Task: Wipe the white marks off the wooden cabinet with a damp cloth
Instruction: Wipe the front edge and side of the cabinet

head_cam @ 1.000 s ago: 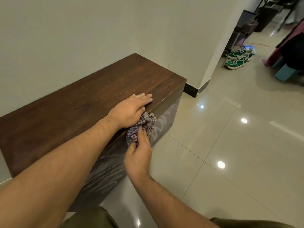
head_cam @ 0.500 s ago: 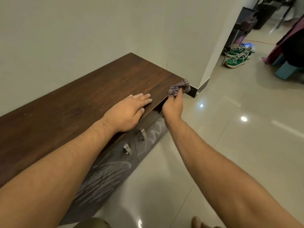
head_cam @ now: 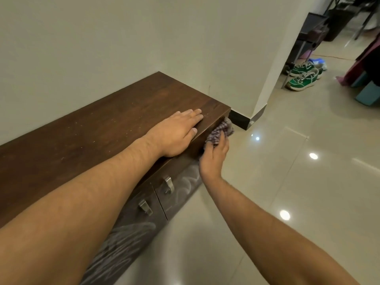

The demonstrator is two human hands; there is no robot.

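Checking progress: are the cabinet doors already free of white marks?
No, white marks still streak the cabinet doors below the top.

Dim, warm; glare spots on floor (head_cam: pixel 308 182).

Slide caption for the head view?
Right hand wipes cabinet front with cloth; left hand braces on top.

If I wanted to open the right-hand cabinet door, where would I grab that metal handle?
Probably by the metal handle itself, hooking fingers behind its free lower end from below and in front: it sticks out from the cabinet front and seems fixed at the top.
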